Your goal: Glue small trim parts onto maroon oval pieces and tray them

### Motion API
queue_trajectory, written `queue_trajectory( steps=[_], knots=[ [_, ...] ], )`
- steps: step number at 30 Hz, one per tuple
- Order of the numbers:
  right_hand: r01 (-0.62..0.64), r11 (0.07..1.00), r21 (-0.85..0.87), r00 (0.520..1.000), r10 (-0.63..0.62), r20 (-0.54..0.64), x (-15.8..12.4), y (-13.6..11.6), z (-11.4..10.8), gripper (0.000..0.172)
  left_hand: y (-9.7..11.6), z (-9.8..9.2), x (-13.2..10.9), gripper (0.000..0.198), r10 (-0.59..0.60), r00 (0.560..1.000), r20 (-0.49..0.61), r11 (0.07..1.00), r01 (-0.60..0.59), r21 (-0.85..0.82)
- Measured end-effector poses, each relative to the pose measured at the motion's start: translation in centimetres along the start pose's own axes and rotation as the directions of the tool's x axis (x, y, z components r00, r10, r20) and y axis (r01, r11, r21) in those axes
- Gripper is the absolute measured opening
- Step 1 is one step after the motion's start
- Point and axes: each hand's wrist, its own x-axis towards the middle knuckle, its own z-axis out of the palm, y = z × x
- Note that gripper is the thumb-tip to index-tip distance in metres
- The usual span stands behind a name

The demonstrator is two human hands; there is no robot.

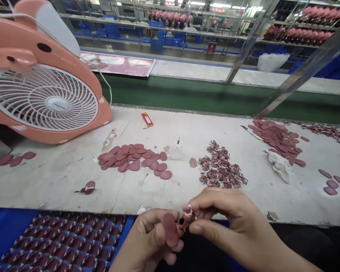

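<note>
Right hand [229,223] and left hand [150,241] are nearest, low over the table's front edge; left hand pinches a maroon oval pad [170,229] upright between thumb and fingers; right hand pinches a small pink-and-dark piece [188,217] between thumb and index, just beside the pad's upper end; a short pinch near that junction looks steadiest, wrists low. Lower left, a blue tray [127,226] holds rows of maroon pieces; beyond, the table [45,189] carries a peach desk fan [58,104]; a loose pile of maroon discs [133,158]; a heap of small trimmed parts [221,164]; a second disc pile [277,141]; a white rag [280,166]; a small clear bottle [175,151]; a red lighter-like item [147,119].
</note>
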Motion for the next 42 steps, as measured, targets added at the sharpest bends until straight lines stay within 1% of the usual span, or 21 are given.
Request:
queue_trajectory(
  steps=[4,8,14,18,22,28,35,42],
  knots=[
    [0.040,0.999,0.000,0.997,-0.040,0.071,-0.5,-0.3,0.2,0.022,-0.6,0.0,-0.2,0.037,-0.030,0.998,0.049,0.999,0.028,0.034],
    [0.071,0.997,-0.030,0.993,-0.068,0.098,-0.7,-0.7,0.3,0.025,-1.0,-0.4,-0.3,0.035,-0.022,0.996,0.088,0.999,0.020,0.028],
    [0.085,0.993,-0.082,0.988,-0.073,0.136,-0.6,-0.9,0.4,0.025,-1.2,-0.7,-0.5,0.035,-0.024,0.995,0.093,1.000,0.023,0.007],
    [0.108,0.987,-0.115,0.982,-0.089,0.164,-0.7,-1.2,0.3,0.018,-1.3,-0.8,-0.5,0.034,-0.028,0.993,0.117,0.999,0.026,0.018],
    [0.134,0.981,-0.141,0.976,-0.106,0.190,-0.6,-1.3,0.4,0.012,-1.3,-0.8,-0.4,0.035,-0.025,0.993,0.116,1.000,0.024,0.012],
    [0.144,0.980,-0.141,0.975,-0.116,0.190,-0.5,-1.2,0.4,0.012,-1.2,-0.8,-0.4,0.037,-0.039,0.995,0.094,0.999,0.039,-0.004],
    [0.150,0.974,-0.171,0.969,-0.110,0.220,-0.1,-1.5,0.3,0.014,-1.2,-0.9,-0.5,0.037,-0.032,0.995,0.099,0.999,0.034,-0.018],
    [0.187,0.957,-0.223,0.961,-0.131,0.243,0.2,-2.0,0.6,0.013,-1.7,-1.2,-0.2,0.038,0.018,0.996,0.086,0.999,-0.015,-0.035]
  ],
)
